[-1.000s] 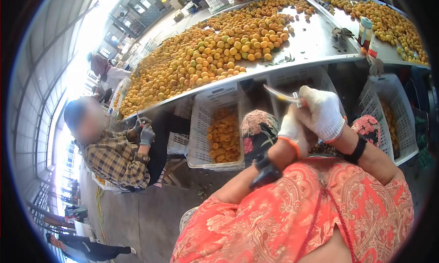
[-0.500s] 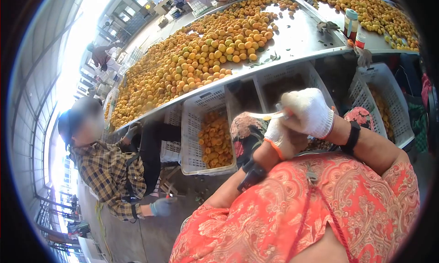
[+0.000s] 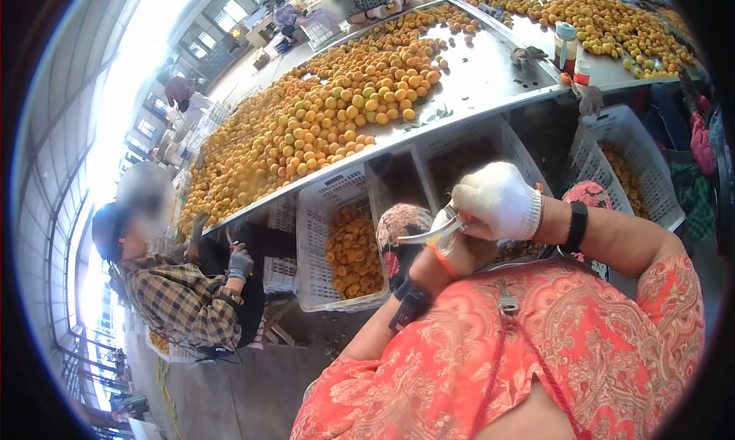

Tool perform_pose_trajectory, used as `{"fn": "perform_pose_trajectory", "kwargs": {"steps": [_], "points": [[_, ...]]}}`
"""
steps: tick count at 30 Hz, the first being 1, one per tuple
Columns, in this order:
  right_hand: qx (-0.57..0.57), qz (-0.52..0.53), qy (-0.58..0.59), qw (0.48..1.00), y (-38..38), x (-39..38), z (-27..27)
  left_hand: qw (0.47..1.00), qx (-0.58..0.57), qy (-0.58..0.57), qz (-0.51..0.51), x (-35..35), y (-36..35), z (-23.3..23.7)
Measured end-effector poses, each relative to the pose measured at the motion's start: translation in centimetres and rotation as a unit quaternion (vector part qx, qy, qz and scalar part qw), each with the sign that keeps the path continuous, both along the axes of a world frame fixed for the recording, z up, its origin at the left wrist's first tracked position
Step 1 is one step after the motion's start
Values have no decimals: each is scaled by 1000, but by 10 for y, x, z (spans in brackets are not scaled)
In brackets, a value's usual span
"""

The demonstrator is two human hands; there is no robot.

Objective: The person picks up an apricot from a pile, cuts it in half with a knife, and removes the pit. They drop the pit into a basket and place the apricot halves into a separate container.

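Note:
My right hand [image 3: 501,201], in a white glove, is closed around a slim, curved, pale metal tool [image 3: 430,233]. The tool's free end points left, over my left wrist. Directly underneath, my left hand [image 3: 468,255] wears a glove with an orange cuff and is pressed close to the right one. Its fingers look curled, but what lies between them is covered by my right hand. Both hands are above my lap, and part of a container with small brownish pieces [image 3: 521,248] shows behind them.
A metal table [image 3: 478,65] carries heaped orange apricots [image 3: 329,111]. Below its edge stand white crates, one with halved apricots [image 3: 356,252], another [image 3: 612,157] at right. Bottles [image 3: 565,48] stand on the table. A co-worker in a checked shirt [image 3: 180,298] sits at left; others are farther back.
My hands have shifted slightly left and down, and the tool now tilts with its free end lower. The co-worker's gloved hand has risen from low beside the body to the lap.

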State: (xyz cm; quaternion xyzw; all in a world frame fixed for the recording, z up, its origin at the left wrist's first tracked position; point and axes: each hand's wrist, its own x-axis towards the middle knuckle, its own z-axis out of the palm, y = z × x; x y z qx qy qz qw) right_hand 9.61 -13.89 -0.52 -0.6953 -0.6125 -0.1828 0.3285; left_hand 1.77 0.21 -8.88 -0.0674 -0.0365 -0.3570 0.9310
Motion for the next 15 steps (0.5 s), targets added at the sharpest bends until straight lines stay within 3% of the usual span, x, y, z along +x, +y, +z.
{"fn": "perform_pose_trajectory", "kwargs": {"steps": [3, 5, 6, 8, 15], "points": [[-10, 12, -38, 999, -2, 2, 2, 995, 81, -6, 59, -5, 0, 0], [-27, 17, 13, 999, -7, 5, -3, 952, 265, 3, 156, -7, -4, 13], [-26, 14, 10, 1000, -9, 3, -1, 952, 265, 0, 155, -5, -6, 22], [17, -30, 51, 998, -16, -6, 2, 898, 385, 122, 174, 2, -8, 41], [45, -46, 139, 988, -30, -13, -1, 844, 473, 164, 194, 6, -26, 61]]}}
